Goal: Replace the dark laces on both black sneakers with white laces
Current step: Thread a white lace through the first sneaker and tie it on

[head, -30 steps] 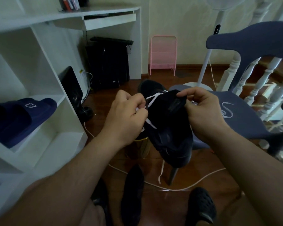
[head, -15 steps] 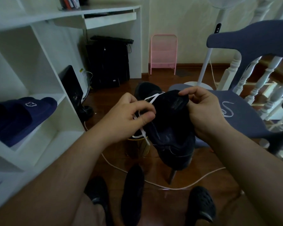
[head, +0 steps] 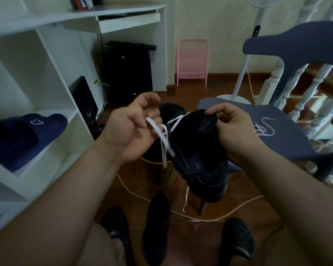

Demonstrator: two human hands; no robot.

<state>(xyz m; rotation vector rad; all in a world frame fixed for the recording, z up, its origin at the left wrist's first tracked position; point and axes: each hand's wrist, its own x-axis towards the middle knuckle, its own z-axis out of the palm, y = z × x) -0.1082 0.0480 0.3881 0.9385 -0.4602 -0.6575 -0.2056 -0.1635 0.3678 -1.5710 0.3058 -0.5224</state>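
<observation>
Sneaker [head: 198, 156] is black, with a white lace [head: 162, 137] crossing near its top. Your right hand [head: 236, 135] grips its tongue, toe pointing down toward you, in the air between your hands. Your left hand [head: 131, 129] pinches the lace.

Dim, soft indoor light; wide-angle bending at edges.

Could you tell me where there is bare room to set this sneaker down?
The chair seat is bare right of the loose white lace. The white shelf is bare beside the blue slippers. The floor by the feet is crowded with a cable and dark shoes.
</observation>
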